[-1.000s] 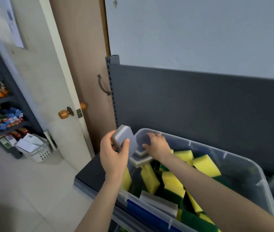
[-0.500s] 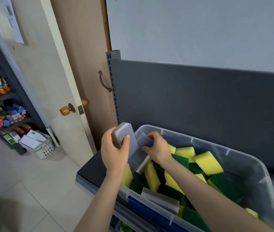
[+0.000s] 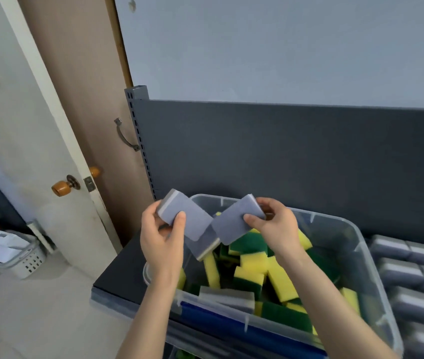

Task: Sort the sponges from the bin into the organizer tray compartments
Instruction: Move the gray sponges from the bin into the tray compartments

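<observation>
Left sponge (image 3: 179, 215): grey, rounded corners, paler layer along its upper-left edge. Held tilted in the air over the bin's far left corner.
Right sponge (image 3: 234, 221): grey, same kind, tilted the opposite way. Held over the bin interior, its lower corner near the left sponge.
Third sponge (image 3: 204, 246): grey, hangs below and behind the other two and is partly covered by both. Cannot tell which hand bears it.
Left hand (image 3: 163, 242): pinches the left sponge, with the thumb (image 3: 179, 221) flat on the near face and the fingers curled behind it.
Right hand (image 3: 278, 229): pinches the right sponge at its right end, thumb on the near face, fingers bent over the far edge.
Bin (image 3: 345, 226): clear plastic, sits on a dark shelf top (image 3: 120, 275). A blue strip (image 3: 218, 317) runs along its near wall.
Bin contents: a loose jumble of yellow-and-green sponges (image 3: 251, 277), and one more grey sponge (image 3: 227, 297) lying against the near wall.
Right of bin: rows of grey sponges (image 3: 400, 270) packed side by side. The tray holding them is not distinguishable.
Behind: dark panel (image 3: 283, 164) under a pale wall.
Left of frame: door (image 3: 24, 125) with an orange knob (image 3: 60, 188), and a white basket (image 3: 28, 260) on the floor.
</observation>
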A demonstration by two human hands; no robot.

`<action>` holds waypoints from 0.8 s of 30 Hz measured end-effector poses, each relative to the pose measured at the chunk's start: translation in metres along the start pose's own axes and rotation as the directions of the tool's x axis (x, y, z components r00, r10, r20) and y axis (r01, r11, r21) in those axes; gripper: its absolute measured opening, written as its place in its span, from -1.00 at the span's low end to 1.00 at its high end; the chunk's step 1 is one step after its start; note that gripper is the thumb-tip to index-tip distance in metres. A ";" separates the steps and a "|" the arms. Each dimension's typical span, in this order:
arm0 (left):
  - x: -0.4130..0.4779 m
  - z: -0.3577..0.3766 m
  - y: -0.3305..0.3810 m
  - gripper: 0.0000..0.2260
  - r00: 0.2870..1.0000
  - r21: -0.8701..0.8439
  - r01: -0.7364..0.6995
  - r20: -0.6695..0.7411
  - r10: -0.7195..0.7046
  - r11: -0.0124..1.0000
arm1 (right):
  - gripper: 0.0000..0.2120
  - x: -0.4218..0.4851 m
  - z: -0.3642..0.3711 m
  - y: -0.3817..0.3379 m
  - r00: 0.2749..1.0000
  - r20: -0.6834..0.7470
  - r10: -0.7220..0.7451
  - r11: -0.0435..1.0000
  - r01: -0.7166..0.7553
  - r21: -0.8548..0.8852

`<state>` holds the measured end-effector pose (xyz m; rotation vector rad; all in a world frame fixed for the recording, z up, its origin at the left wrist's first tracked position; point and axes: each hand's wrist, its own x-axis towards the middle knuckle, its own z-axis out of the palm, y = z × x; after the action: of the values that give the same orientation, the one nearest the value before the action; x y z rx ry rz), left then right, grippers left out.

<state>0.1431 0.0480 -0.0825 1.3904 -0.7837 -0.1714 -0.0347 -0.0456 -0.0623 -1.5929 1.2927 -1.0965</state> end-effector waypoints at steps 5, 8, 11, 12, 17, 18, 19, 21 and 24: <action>-0.019 0.024 0.023 -0.66 0.976 0.060 -0.048 0.216 0.034 0.997 | -0.57 -0.032 -0.044 0.003 0.978 -0.189 -0.083 0.989 0.057 -0.137; -0.031 0.039 0.034 -0.66 0.950 0.105 -0.109 0.304 0.073 0.988 | -0.57 -0.051 -0.070 0.005 0.950 -0.281 -0.137 0.975 0.079 -0.207; -0.047 0.053 0.045 -0.64 0.930 0.130 -0.157 0.352 0.103 0.979 | -0.58 -0.067 -0.095 0.007 0.924 -0.342 -0.171 0.962 0.082 -0.260; -0.052 0.058 0.049 -0.63 0.922 0.127 -0.173 0.371 0.115 0.977 | -0.58 -0.070 -0.104 0.007 0.915 -0.362 -0.180 0.959 0.081 -0.273; -0.081 0.086 0.073 -0.63 0.889 0.061 -0.215 0.424 0.170 0.975 | -0.57 -0.083 -0.149 0.012 0.874 -0.443 -0.200 0.956 0.074 -0.285; -0.087 0.093 0.078 -0.63 0.883 0.050 -0.218 0.435 0.175 0.975 | -0.57 -0.085 -0.158 0.013 0.868 -0.455 -0.197 0.957 0.070 -0.282; -0.093 0.099 0.083 -0.63 0.876 0.041 -0.221 0.447 0.180 0.974 | -0.57 -0.087 -0.168 0.016 0.865 -0.463 -0.193 0.959 0.066 -0.276; -0.105 0.113 0.092 -0.63 0.866 0.024 -0.225 0.463 0.189 0.974 | -0.57 -0.089 -0.190 0.020 0.859 -0.474 -0.195 0.960 0.067 -0.273; -0.128 0.136 0.105 -0.63 0.866 0.010 -0.217 0.463 0.188 0.976 | -0.57 -0.093 -0.227 0.028 0.855 -0.480 -0.197 0.959 0.066 -0.276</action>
<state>-0.0655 0.0297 -0.0389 1.3292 -1.3364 -0.3222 -0.2676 0.0282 -0.0308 -1.6571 1.7405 -1.5626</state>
